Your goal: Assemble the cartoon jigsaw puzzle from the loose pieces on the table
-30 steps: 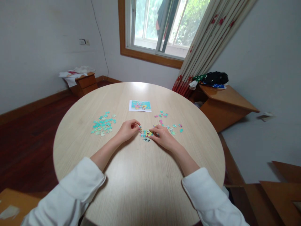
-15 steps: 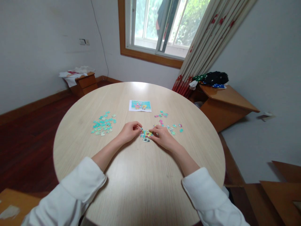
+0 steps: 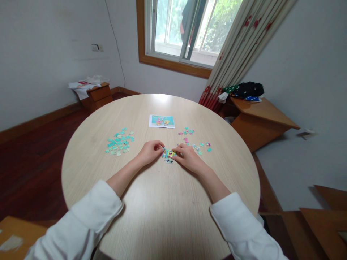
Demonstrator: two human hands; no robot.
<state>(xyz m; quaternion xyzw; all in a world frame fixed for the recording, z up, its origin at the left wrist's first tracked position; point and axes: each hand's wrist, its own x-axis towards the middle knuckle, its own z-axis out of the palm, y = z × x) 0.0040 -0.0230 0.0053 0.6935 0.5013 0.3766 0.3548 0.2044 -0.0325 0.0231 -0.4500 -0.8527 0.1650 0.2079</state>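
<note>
Left hand nearer puzzle, piece in its pinch, right hand loosely spread alongside

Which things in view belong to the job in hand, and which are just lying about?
Part of the job:
puzzle cluster between the left hand and right hand
loose teal pieces, left
loose mixed pieces, right
printed picture

Apparently just lying about:
dark and patterned cloth, right cabinet
white items, left cabinet

Smooth wd-grain tbl, cloth sleeves, paper pic
</note>
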